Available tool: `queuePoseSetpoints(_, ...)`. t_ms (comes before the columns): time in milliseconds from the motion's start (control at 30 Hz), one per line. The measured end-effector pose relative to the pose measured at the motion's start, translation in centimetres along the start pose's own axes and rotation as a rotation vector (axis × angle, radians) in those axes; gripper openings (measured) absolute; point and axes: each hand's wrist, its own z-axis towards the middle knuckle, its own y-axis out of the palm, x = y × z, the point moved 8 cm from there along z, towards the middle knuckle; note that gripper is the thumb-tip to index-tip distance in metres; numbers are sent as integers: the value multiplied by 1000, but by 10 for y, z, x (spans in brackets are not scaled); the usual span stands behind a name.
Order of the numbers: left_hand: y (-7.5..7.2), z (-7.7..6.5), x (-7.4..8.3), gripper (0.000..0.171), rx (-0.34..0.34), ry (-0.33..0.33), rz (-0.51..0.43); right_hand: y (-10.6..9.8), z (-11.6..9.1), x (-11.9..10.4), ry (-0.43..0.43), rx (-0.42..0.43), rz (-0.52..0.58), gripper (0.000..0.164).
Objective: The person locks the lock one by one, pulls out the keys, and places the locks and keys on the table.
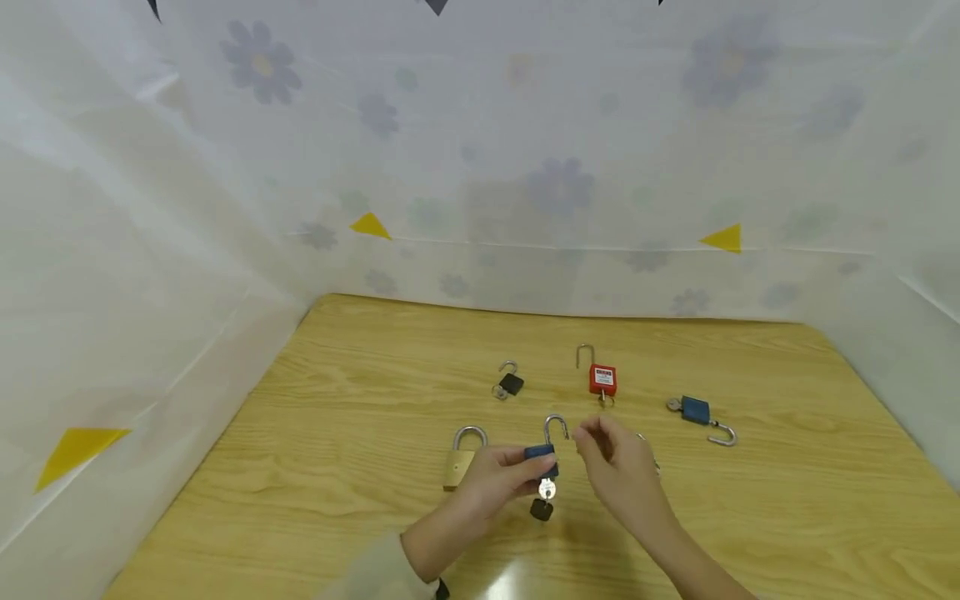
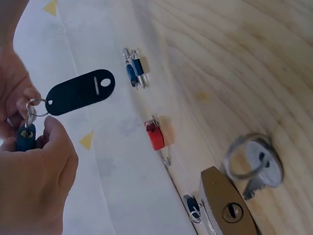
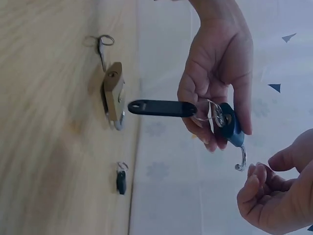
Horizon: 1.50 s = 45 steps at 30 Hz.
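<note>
My left hand point(image 1: 498, 475) grips a blue padlock point(image 1: 538, 452) above the table, its thumb across the lock body. The padlock's shackle point(image 1: 556, 421) is released and swung to one side. A key point(image 1: 547, 488) sits in the bottom of the lock, and a black key tag point(image 2: 80, 94) dangles from its ring. Beside the shackle hovers my right hand point(image 3: 279, 191), its fingers loosely bent, a small gap between it and the metal. Nothing shows between those fingers. Just beyond the left hand stands a brass padlock point(image 1: 459, 469), partly covered by it.
On the wooden table point(image 1: 337, 392) lie a small black padlock point(image 1: 512, 383), a red padlock point(image 1: 602, 379) and another blue padlock point(image 1: 695, 410), all with released shackles. A loose key point(image 2: 264, 164) on a ring lies by the brass padlock. Metal pieces show partly behind the right hand. Patterned sheeting encloses the table.
</note>
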Motion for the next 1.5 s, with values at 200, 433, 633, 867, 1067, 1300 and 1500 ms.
queuePoseSetpoints(200,7,-1,3,29,-37,48,1,3,14,-16,-14,-71,-296,37)
queuePoseSetpoints(433,14,-3,9,26,-51,115,54,11,23,-19,-17,-104,-342,36)
queuePoseSetpoints(633,15,-3,7,25,-60,110,63,18,26,-17,-51,-185,-163,24)
queuePoseSetpoints(867,11,-6,3,29,-68,107,50,25,25,-13,-157,-254,106,17)
queuePoseSetpoints(1067,9,-8,7,30,-65,160,74,24,23,-13,-231,-258,340,17)
queuePoseSetpoints(1300,8,-10,10,31,-75,218,94,26,20,-13,-255,-252,397,15)
queuePoseSetpoints(1500,9,-10,10,31,-90,245,90,27,17,-14,-295,-239,407,14)
